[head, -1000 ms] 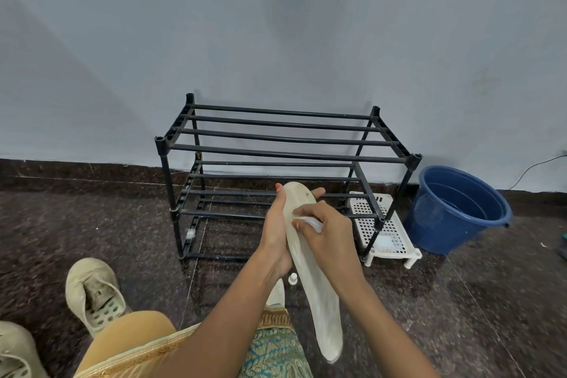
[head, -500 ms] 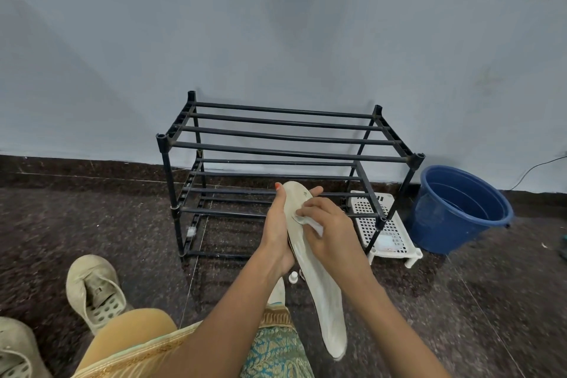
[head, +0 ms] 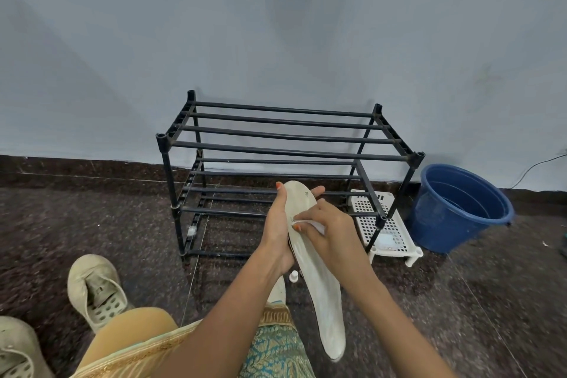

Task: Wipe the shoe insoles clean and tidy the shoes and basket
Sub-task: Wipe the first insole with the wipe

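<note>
1. Barely anything has shifted: the right hand (head: 333,228) has crept its fingertips slightly down the insole (head: 322,291).
2. It pinches a white wipe (head: 313,222) against the insole, while the left hand (head: 277,233) grips the insole's edge, toe end up.
3. A dark mark (head: 306,193) near the toe is unreadable.
4. Two shoes (head: 95,288) lie left. The white basket (head: 395,242) sits by the black rack (head: 288,152).

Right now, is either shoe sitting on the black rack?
No, the whole shoe and the cut-off shoe both lie on the floor, left of the rack.
</note>
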Demonstrator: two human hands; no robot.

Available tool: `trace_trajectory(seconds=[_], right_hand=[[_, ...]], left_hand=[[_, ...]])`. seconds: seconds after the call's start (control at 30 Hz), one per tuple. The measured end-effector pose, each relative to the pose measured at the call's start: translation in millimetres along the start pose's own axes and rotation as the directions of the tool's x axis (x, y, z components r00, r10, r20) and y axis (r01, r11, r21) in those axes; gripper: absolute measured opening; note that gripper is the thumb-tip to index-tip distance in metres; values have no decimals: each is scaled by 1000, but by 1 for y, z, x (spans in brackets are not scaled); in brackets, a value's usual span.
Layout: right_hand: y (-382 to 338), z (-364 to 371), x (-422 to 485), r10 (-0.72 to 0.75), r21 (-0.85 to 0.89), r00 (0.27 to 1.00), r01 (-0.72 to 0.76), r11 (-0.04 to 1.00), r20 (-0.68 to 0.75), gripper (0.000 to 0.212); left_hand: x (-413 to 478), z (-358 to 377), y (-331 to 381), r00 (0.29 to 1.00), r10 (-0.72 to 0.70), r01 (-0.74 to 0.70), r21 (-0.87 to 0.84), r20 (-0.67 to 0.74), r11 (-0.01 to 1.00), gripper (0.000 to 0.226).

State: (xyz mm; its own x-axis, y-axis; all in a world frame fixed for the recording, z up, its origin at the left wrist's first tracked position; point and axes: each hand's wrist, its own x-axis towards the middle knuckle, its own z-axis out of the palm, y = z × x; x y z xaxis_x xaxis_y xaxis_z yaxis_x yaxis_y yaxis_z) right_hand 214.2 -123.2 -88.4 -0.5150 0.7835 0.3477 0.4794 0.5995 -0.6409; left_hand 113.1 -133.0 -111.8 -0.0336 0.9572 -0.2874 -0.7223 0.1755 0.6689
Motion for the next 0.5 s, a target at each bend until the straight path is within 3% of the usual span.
trace_trajectory(seconds=[0.3, 0.5], right_hand=[[2, 5, 6, 20, -91, 992, -32, 995, -125, 18], [-6, 3, -3, 131, 160, 990, -122, 980, -47, 16]], left_hand=[[-3, 3, -1, 999, -11, 11, -13, 38, 1000, 74], [1, 0, -1, 1000, 9, -10, -14, -15, 1000, 74]])
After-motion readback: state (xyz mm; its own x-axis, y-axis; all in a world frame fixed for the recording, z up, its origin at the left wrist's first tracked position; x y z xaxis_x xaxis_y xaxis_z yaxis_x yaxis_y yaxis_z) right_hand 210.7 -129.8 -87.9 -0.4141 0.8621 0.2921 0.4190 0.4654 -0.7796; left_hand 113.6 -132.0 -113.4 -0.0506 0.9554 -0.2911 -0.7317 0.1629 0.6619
